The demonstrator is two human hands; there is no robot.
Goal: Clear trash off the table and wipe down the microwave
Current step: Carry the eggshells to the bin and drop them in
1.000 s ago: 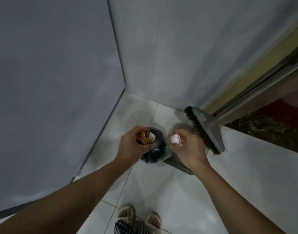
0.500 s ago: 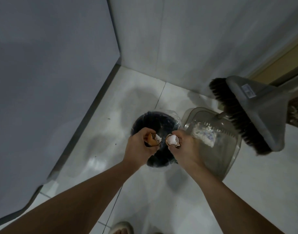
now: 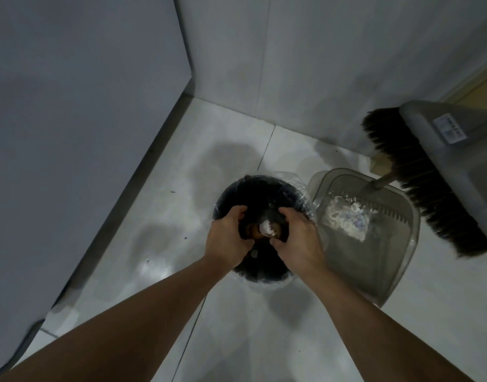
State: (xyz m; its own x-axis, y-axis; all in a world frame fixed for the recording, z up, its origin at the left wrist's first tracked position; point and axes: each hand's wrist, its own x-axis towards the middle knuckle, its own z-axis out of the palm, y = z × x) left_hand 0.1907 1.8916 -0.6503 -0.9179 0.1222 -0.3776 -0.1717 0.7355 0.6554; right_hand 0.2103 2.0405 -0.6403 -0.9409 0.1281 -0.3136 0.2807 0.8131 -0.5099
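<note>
1. A round black bin (image 3: 264, 188), lined with a clear bag, stands on the pale tiled floor (image 3: 159, 210) at the centre of the frame, near the corner where two grey walls meet.
2. Both bare forearms reach up from the bottom edge, and both hands sit over the bin's mouth.
3. The left hand (image 3: 227, 237), just left of centre, has its fingers curled loosely around the dark gap between the hands; a brown scrap (image 3: 254, 232) shows just beside its fingertips, but whether the hand grips it or has let it go I cannot tell.
4. The right hand (image 3: 299, 239), just right of centre, is also curled, with a white crumpled scrap (image 3: 265, 227) at its thumb and fingertips; the blur hides whether it is pinched or falling free.
5. Both scraps lie over the bin's dark opening, between the two hands.
6. A clear grey dustpan (image 3: 374, 260) sits just right of the bin, touching its rim, with white litter (image 3: 347, 219) inside.
7. A dark-bristled broom (image 3: 429, 188) with a grey head slants across the right side, above the dustpan.
</note>
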